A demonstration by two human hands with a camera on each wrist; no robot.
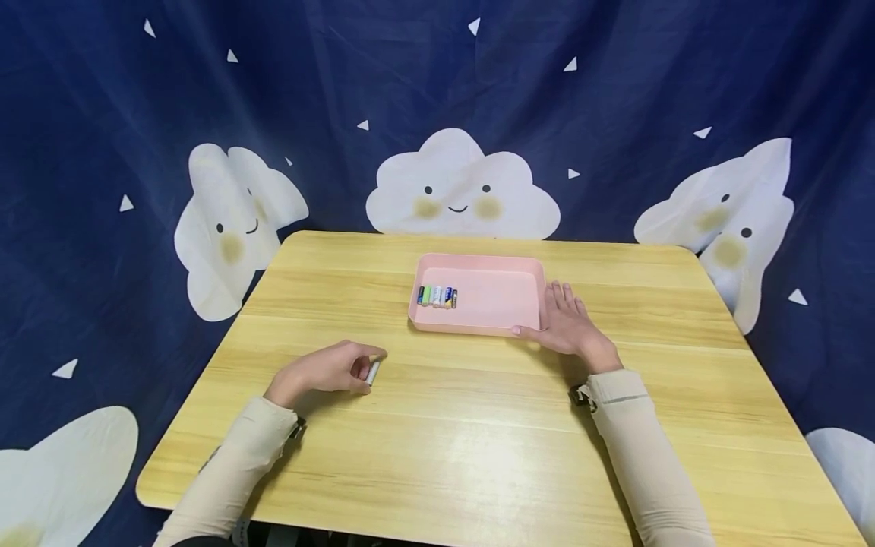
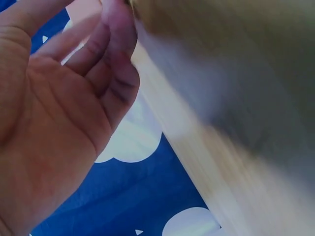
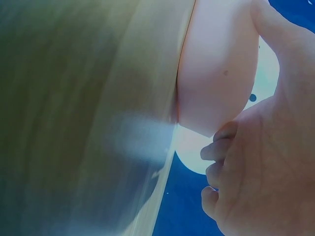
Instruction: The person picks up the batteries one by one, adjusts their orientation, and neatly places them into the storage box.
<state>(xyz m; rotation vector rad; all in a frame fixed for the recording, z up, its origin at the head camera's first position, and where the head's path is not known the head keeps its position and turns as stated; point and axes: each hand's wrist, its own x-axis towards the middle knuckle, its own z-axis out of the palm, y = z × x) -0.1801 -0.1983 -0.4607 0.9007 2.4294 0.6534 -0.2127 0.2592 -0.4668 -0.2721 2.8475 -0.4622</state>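
Note:
My left hand (image 1: 335, 367) is low over the table, left of and nearer than the tray, with a small white battery (image 1: 372, 373) pinched between thumb and index finger. In the left wrist view the palm and bent fingers (image 2: 118, 73) show, while the battery is out of sight. A shallow pink tray (image 1: 495, 292) lies toward the back of the table. Inside it, along the left, several batteries (image 1: 437, 296) in green, white and blue stand side by side in a row. With fingers straight, my right hand (image 1: 566, 325) rests against the tray's near right corner, thumb at the front rim.
The wooden table (image 1: 444, 433) has light yellow grain and rounded corners. Behind it and at both sides hangs a dark blue curtain (image 1: 328, 76) with white clouds and triangles, close against the table's back edge.

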